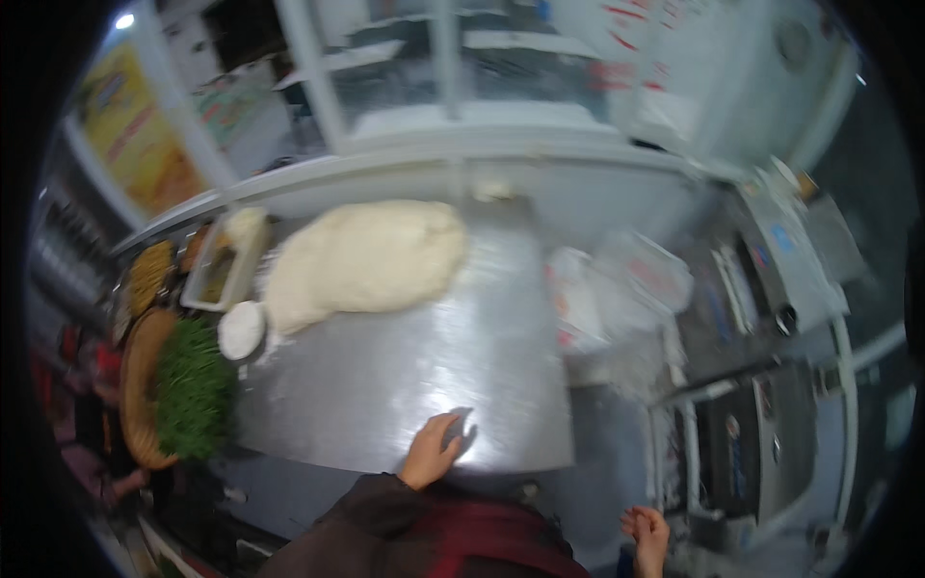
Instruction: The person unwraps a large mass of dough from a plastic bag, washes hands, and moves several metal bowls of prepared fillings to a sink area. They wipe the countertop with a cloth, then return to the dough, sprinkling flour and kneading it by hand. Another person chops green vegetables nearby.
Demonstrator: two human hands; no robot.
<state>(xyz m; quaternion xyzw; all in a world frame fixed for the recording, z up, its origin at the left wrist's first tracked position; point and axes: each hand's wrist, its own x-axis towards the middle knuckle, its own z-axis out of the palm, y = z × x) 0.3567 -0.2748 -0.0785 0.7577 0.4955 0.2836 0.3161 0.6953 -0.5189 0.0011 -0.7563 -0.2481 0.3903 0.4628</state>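
A large mass of pale dough [372, 254] lies on the far half of a stainless steel table [361, 386]. Over the table's near edge is my left hand [431, 449], empty, its thumb apart from the bent fingers; whether it touches the steel I cannot tell. My right hand [645, 538] hangs low beyond the table's near right corner, loosely curled with nothing visible in it. Left of the dough sits a round container of white powder [242, 330], with powder scattered beside it. A wicker basket [137, 383] holding chopped greens [194, 390] stands at the table's left end.
Behind the powder is a white rectangular tub [249, 253], near a container of yellow food [150, 274]. Plastic bags [621, 289] lie right of the table. A metal cabinet with an opening [780, 441] stands farther right. Another person's arm [130, 484] shows at left. Framed windows [390, 79] rise behind.
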